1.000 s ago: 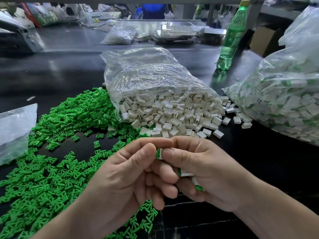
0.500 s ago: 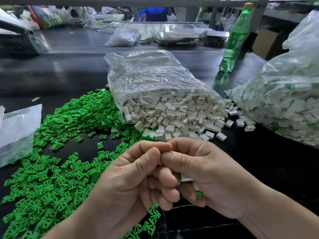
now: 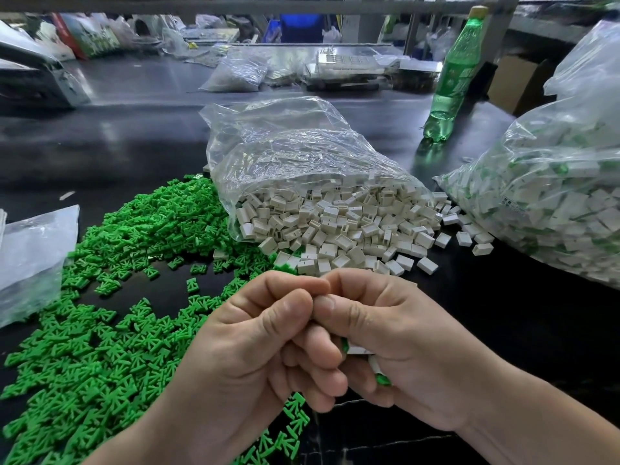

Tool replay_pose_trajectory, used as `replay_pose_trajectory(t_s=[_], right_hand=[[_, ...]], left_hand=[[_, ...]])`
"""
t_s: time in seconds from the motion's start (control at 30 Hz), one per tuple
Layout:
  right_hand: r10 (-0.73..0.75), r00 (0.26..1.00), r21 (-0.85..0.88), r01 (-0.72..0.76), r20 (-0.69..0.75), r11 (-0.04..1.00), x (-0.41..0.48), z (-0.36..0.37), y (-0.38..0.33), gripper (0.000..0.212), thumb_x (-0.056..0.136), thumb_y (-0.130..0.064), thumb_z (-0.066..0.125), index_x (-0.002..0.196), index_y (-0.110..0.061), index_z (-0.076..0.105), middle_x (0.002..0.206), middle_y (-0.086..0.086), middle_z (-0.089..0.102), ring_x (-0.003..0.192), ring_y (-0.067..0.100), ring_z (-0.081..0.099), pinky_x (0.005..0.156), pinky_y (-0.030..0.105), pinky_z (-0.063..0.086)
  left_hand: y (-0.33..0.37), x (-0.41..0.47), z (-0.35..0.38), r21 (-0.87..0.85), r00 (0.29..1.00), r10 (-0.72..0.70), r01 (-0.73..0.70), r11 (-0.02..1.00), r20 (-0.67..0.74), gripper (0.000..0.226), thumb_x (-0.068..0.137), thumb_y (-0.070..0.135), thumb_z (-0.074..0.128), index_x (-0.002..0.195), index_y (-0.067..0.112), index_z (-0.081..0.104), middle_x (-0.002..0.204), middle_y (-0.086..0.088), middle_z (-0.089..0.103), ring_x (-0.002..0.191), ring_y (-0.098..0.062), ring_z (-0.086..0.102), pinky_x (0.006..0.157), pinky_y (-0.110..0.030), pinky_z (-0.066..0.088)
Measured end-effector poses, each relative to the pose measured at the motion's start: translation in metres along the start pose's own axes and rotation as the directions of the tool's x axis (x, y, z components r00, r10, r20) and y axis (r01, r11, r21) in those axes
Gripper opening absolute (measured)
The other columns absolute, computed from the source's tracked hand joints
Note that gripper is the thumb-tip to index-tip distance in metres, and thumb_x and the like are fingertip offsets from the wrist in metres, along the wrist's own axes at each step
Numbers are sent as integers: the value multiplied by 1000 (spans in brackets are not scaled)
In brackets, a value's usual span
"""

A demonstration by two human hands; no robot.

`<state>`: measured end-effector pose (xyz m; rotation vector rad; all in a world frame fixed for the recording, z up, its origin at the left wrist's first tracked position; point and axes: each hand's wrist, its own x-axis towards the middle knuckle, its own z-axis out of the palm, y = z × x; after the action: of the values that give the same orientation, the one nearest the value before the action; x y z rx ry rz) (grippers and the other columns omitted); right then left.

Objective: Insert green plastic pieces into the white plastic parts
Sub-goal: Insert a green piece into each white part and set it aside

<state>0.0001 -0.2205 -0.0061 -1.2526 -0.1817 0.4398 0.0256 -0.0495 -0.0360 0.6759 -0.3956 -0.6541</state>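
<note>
Hundreds of small mouldings to handle, all seen through the head view. Probably weigh next to nothing and feel rigid, smooth and a little slippery. More likely to skid or flick away under a careless pinch than to break. Best taken by the flat sides of the white parts (image 3: 335,229), leaving the slotted face free, and by the outer edges of the green pieces (image 3: 100,330).

Look, in white, like boxy off-white shells with a slit in one face, spilling from the mouth of a clear bag (image 3: 295,156) at twelve o'clock from the hands. Look, in green, like flat bright forked tabs, strewn loose over the dark surface (image 3: 503,330) from seven to eleven o'clock.

Left hand (image 3: 255,357) and right hand (image 3: 402,347) low in the middle, knuckles touching, thumb and forefinger of each pressed together tip to tip. Cannot tell the content of that pinch, hidden behind the fingers (image 3: 288,310). Lower fingers of the right hand curled round a few held parts (image 3: 356,349), white with green showing at the ends.

At two o'clock, a second bag (image 3: 553,203) packed with white-and-green parts.
</note>
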Motion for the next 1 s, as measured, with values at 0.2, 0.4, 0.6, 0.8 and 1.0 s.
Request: replay_pose_trajectory(t_s=[0.2,0.4,0.6,0.8,1.0], right_hand=[[-36,999,27,35,14,999,0,3,0,11,93,-28,64,85,-21,69,62,1,64,43,9,55,33,14,34],[-23,1000,32,23,9,999,1,1,3,24,94,-28,63,97,-4,62,61,-1,64,44,9,56,33,16,32],[-41,997,143,30,70,989,4,-8,6,16,96,-26,65,90,-11,64,63,-1,63,42,4,55,34,16,29],[-169,971,591,36,172,806,10,-26,-4,17,84,-17,67,90,-8,54,76,9,61,47,11,59,33,17,41],[-50,998,426,26,46,905,13,-29,-1,15,87,-22,69,78,-12,61,78,5,59,43,7,53,31,16,38]], left_hand=[[1,-3,4,51,999,38,-37,998,-13,16,95,14,63,109,7,66,72,-17,72,62,-27,73,52,-33,59],[1,-1,10,97,995,76,-70,993,-62,20,90,20,69,106,8,68,66,-14,70,55,-24,71,49,-32,58],[7,2,9,267,986,117,-82,960,-117,28,92,27,66,110,6,65,67,-17,68,54,-28,69,50,-31,56],[23,-4,-12,899,821,474,104,425,-319,19,90,42,56,100,31,68,78,-1,73,69,-13,70,57,-25,58],[8,5,-18,803,957,282,115,-585,68,47,94,51,49,134,28,59,124,6,64,110,-15,56,89,-31,47]])
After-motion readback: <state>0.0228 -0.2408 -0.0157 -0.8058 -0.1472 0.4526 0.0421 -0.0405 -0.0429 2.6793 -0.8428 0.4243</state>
